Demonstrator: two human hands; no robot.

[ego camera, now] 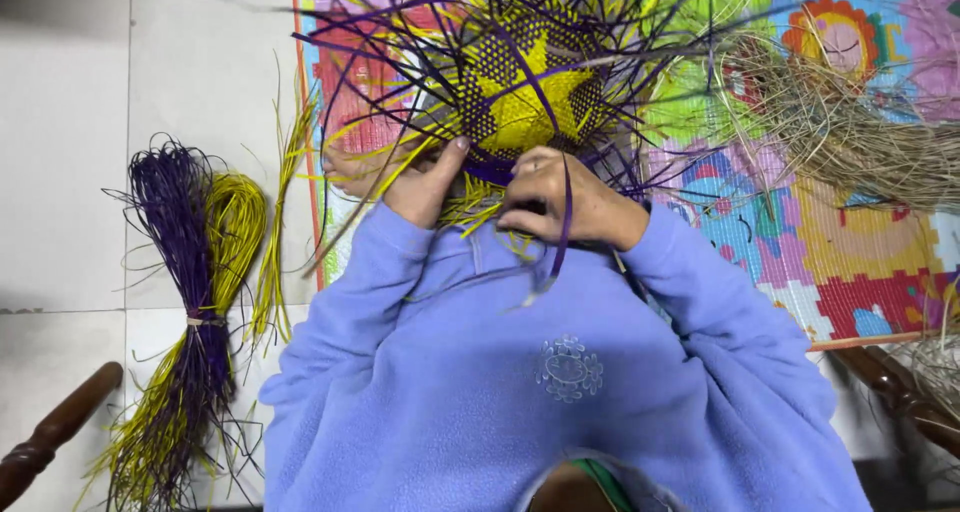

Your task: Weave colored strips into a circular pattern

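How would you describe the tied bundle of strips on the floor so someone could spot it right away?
Look at the pale tiled floor left of the colourful mat. Beside the lilac sleeve lies the tied bundle, purple and yellow strips looped at the top and cinched by a pale band. The loose yellow strips beside it have no purple and no band.
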